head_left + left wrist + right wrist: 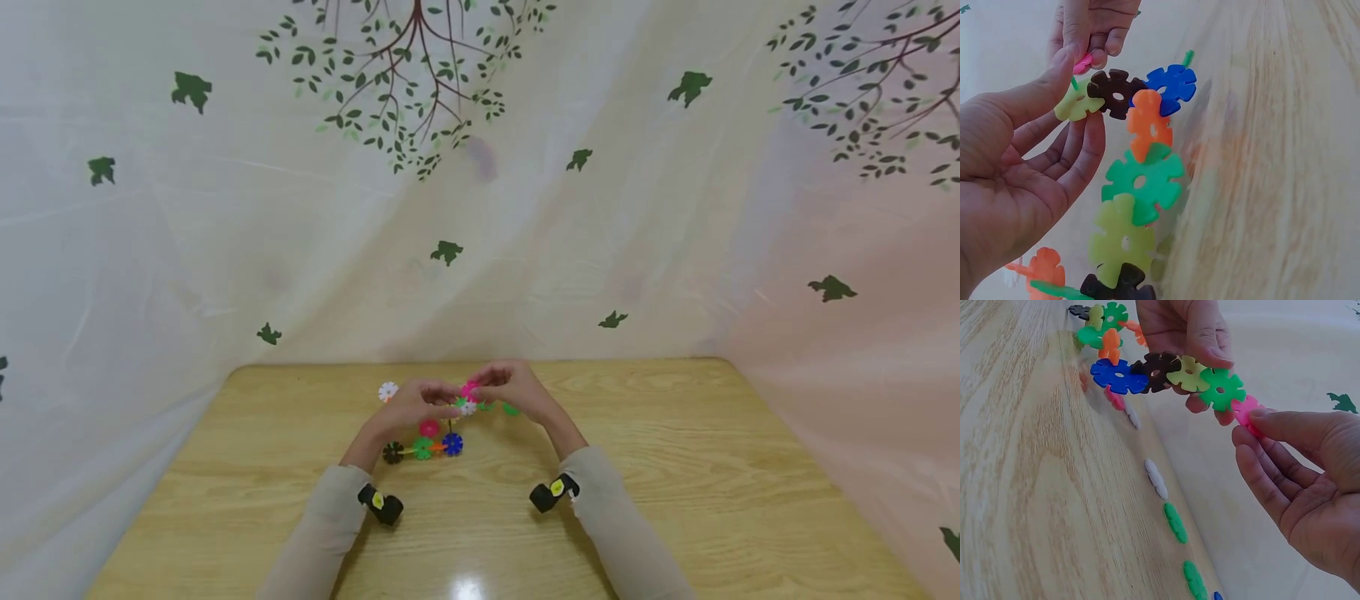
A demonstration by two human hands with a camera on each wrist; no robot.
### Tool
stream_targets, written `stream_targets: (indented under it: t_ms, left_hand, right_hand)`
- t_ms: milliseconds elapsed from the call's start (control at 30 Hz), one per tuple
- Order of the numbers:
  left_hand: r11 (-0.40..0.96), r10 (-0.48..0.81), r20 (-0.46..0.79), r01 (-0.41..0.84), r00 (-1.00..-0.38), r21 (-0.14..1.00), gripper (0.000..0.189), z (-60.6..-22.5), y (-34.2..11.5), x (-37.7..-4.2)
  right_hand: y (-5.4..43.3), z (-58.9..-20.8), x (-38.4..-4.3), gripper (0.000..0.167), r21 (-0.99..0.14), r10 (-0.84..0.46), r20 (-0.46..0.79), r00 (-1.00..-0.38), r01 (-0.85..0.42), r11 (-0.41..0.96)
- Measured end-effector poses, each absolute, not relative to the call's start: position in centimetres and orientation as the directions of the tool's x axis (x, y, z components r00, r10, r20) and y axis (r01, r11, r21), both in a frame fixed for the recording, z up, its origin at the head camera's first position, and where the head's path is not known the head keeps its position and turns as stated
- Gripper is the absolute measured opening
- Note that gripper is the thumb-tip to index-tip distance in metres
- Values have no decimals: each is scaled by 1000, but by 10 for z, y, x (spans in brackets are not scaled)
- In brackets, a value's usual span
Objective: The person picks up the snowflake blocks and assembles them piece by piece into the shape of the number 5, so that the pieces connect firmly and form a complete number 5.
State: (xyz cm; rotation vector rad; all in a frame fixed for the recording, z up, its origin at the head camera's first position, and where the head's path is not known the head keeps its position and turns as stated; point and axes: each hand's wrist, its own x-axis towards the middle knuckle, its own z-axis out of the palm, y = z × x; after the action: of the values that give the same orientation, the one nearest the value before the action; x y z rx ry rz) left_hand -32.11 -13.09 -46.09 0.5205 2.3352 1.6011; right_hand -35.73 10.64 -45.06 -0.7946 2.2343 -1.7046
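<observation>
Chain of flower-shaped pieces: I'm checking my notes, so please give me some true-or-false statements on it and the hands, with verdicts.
1. The right hand pinches a pink piece. True.
2. The left hand holds nothing. False: it grips the chain.
3. A black piece sits between a blue piece and a yellow piece. True.
4. The pink piece is joined directly to the blue piece. False: the black, the yellow and a green piece come between.
5. Every piece belongs to the chain. False: a white piece lies apart on the table.
</observation>
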Motion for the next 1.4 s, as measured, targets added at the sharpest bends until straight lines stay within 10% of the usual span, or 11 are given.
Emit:
stream_targets:
  t_ms: [1400]
  left_hand:
    - [297,470,70,232,-880,926,33,-460,-131,-322]
  right_hand:
    - [100,-447,-354,23,-919,-530,170,-831,-327,219]
